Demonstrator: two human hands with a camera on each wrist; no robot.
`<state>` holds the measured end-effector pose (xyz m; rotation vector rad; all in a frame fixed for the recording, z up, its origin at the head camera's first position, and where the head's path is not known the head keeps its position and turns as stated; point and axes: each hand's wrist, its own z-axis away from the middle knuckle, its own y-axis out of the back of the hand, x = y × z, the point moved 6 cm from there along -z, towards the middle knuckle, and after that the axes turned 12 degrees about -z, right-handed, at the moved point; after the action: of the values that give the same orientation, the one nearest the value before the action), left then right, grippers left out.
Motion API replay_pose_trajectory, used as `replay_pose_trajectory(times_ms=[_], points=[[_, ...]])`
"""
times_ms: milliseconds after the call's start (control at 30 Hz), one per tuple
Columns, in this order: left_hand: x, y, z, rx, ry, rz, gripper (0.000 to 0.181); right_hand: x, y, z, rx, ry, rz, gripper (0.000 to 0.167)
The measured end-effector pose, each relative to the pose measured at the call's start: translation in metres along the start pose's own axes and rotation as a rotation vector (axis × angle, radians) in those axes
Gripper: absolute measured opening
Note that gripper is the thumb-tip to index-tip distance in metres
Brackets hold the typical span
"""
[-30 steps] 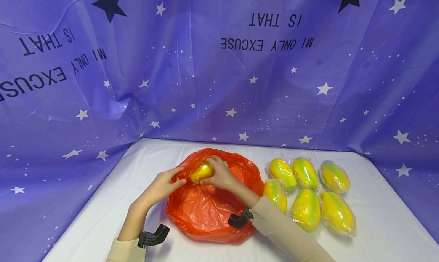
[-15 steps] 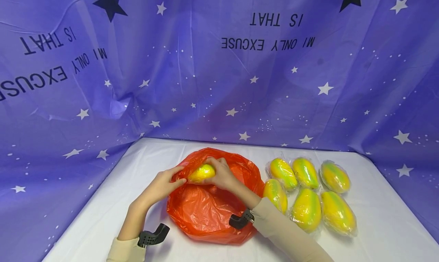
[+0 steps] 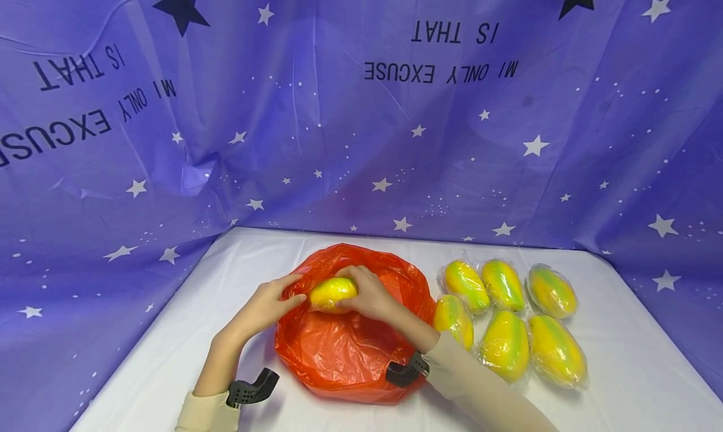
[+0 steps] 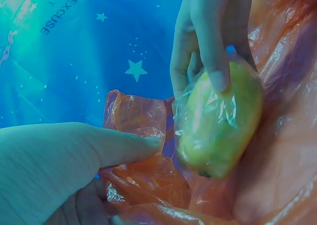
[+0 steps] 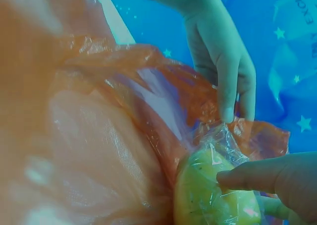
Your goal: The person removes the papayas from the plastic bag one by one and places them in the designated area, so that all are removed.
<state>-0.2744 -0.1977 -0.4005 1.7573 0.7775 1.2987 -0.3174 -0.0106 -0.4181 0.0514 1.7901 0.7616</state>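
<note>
A yellow-green papaya in clear wrap is in my right hand, over the open mouth of a red plastic bag. The left wrist view shows the papaya with the right hand's fingers around its upper end. My left hand pinches the bag's left rim between thumb and fingers. In the right wrist view the left hand reaches down to the bag's edge, just beyond the papaya. The bag's folds hide part of the left fingers.
Several wrapped papayas lie in two rows right of the bag, one close against its edge. All rest on a white-covered table. A purple starry curtain stands behind and at both sides. Each wrist carries a black camera.
My right hand has shifted slightly toward me and to the right with the papaya, which now shows more fully above the bag's folds. The left hand stays at the rim.
</note>
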Motion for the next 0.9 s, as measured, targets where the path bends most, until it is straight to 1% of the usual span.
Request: replay_pose_trajectory(times_ms=[100, 267, 367, 533, 667, 900], points=[[0.000, 0.000, 0.000, 0.001, 0.000, 0.001, 0.045, -0.003, 0.003, 0.007, -0.011, -0.006, -0.007, 0.048], [0.000, 0.000, 0.000, 0.002, -0.003, -0.004, 0.045, -0.008, 0.009, 0.018, -0.018, 0.012, -0.017, 0.047], [0.001, 0.001, 0.001, 0.002, -0.004, -0.007, 0.045, -0.009, 0.013, 0.025, -0.014, 0.007, -0.043, 0.046], [0.001, 0.003, 0.002, 0.002, 0.000, -0.003, 0.045, -0.009, 0.021, 0.035, 0.005, 0.000, -0.080, 0.047], [0.002, 0.003, 0.002, -0.001, 0.000, -0.004, 0.044, -0.008, 0.028, 0.042, 0.028, 0.012, -0.089, 0.049], [0.001, 0.003, 0.002, 0.002, -0.002, -0.002, 0.043, -0.006, 0.040, 0.052, 0.066, 0.010, -0.115, 0.046]])
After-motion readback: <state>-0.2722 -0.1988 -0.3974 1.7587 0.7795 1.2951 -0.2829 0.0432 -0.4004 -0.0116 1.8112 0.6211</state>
